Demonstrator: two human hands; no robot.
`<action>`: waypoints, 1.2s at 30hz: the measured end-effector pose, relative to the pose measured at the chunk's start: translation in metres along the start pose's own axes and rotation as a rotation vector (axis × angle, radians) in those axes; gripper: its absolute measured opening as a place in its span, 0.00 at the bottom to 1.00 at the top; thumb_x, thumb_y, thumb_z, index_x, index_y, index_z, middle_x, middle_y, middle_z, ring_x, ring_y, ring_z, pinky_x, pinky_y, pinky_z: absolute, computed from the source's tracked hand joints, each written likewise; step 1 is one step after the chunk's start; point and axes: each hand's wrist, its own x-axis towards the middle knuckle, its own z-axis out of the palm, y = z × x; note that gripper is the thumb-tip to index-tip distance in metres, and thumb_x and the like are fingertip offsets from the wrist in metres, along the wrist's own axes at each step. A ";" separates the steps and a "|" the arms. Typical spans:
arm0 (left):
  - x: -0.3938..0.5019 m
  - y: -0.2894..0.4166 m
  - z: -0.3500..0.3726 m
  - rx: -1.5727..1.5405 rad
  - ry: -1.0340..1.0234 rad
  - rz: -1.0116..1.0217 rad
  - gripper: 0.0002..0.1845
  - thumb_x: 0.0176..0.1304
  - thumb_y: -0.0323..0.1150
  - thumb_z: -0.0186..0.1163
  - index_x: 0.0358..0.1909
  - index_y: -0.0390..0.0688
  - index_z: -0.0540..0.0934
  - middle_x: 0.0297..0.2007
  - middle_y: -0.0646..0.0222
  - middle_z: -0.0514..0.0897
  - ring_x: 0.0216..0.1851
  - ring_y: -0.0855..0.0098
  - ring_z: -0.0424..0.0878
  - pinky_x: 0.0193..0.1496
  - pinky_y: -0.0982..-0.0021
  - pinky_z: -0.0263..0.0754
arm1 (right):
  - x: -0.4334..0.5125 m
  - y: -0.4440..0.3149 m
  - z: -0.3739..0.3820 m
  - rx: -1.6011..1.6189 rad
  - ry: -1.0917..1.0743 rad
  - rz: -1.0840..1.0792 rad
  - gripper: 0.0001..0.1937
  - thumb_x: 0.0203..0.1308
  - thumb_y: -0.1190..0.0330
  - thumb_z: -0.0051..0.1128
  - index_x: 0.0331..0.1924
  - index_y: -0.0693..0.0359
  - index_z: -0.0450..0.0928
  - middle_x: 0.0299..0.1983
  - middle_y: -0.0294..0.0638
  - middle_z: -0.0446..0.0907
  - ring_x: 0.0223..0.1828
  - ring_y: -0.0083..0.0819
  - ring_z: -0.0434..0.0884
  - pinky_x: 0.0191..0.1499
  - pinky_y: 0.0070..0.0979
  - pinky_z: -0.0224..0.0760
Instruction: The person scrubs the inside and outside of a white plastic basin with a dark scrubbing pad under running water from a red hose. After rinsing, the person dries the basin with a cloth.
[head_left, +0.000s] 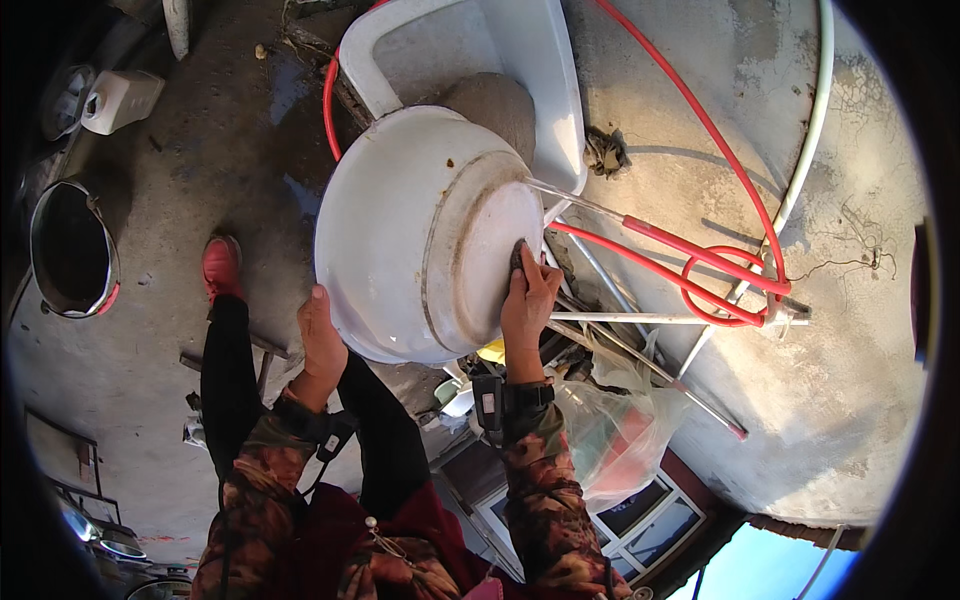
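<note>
A large white enamel basin (382, 217) is tilted on its side, its underside with a brownish foot ring facing up and right. My left hand (322, 330) holds the basin's rim at the lower left, thumb up and fingers hidden behind it. My right hand (529, 300) presses a small dark scrubbing pad (517, 255) against the basin's base, near its lower right edge. A small brown spot shows on the basin's side. The basin's upper edge overlaps a big white plastic tub (559, 97) with greyish, murky contents.
Red hose (697, 112) and metal poles (630, 318) lie to the right, above a clear plastic bag (600, 435). A dark bucket (75, 247) and a white plastic jug (124, 101) stand at the left. A windowed building front (637, 517) shows lower right.
</note>
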 end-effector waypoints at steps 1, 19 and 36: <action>-0.002 0.000 -0.002 -0.014 0.002 -0.016 0.31 0.82 0.54 0.43 0.52 0.31 0.80 0.44 0.66 0.85 0.44 0.75 0.80 0.50 0.72 0.74 | 0.001 -0.001 0.000 0.008 -0.011 0.010 0.23 0.63 0.74 0.58 0.63 0.52 0.82 0.44 0.43 0.69 0.47 0.39 0.72 0.55 0.33 0.67; 0.154 0.101 0.036 0.307 -0.330 -0.284 0.25 0.77 0.52 0.54 0.54 0.38 0.82 0.44 0.68 0.88 0.45 0.74 0.86 0.53 0.69 0.81 | 0.002 -0.007 0.003 -0.012 0.076 0.050 0.23 0.59 0.75 0.61 0.59 0.50 0.84 0.44 0.45 0.70 0.46 0.47 0.75 0.48 0.41 0.72; 0.020 0.042 0.013 0.007 -0.009 -0.037 0.28 0.79 0.51 0.53 0.54 0.31 0.80 0.46 0.63 0.87 0.44 0.75 0.83 0.50 0.71 0.78 | -0.026 -0.119 -0.038 -0.063 -0.067 -0.731 0.29 0.48 0.71 0.62 0.59 0.43 0.85 0.48 0.44 0.75 0.40 0.36 0.74 0.42 0.33 0.63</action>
